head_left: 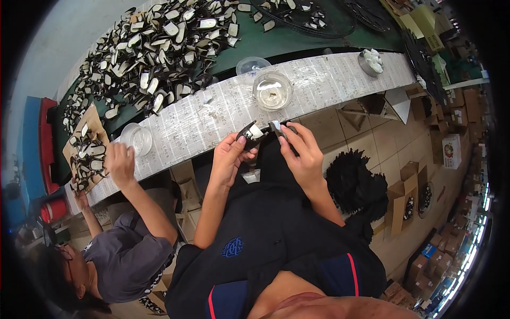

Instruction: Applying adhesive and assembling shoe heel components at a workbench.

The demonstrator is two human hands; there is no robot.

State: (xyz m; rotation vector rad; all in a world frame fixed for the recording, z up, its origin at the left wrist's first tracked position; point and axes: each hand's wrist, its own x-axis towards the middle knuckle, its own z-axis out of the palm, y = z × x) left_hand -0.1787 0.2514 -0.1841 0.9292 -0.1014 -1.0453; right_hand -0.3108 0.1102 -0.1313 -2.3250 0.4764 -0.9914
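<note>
Our left grip (234, 151) clamps a black-and-white piece (252, 133); our right grip (304, 152) clamps a dark item (274, 127) beside it. Beyond, a clear bowl (273, 91) stands on the desk (329, 77).

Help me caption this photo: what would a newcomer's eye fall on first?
Probably the big pile of small pieces at the upper left. Next, at the centre, the left hand holds a dark piece with a white patch, and the right hand a small dark item. A co-worker in grey is at the lower left.
</note>
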